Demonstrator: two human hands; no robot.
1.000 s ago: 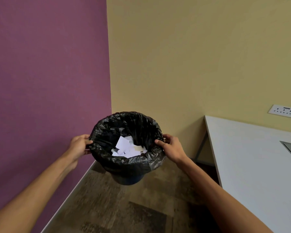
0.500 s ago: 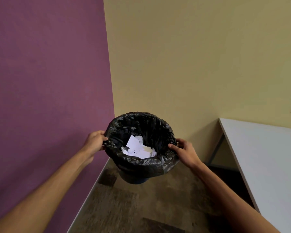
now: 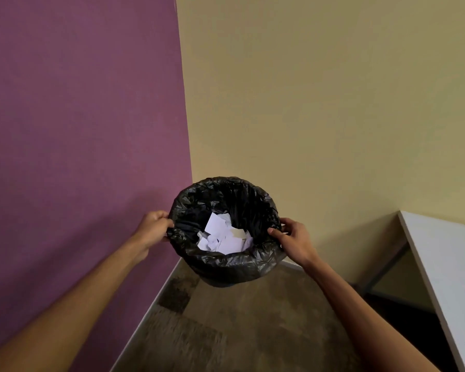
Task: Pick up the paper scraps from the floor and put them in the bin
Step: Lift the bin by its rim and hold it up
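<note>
Black-lined bin (image 3: 226,264), white paper scraps (image 3: 220,234) inside

Your left hand (image 3: 153,229) grips left rim of bin (image 3: 227,267), your right hand (image 3: 295,241) grips right rim. Bin between your fingers, above floor (image 3: 239,326). Paper scraps (image 3: 222,236) inside bin, inward of both thumbs. Table (image 3: 451,267) right of right-hand fingers. Wall corner (image 3: 184,103) behind bin.

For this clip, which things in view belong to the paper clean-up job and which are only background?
Part of the job:
- bin, lined with a black bag, held up off the floor
- paper scraps lying inside it
- left hand gripping its rim
- right hand gripping the opposite rim

Just there:
- white table at right
- purple wall
- yellow wall
- floor
</note>
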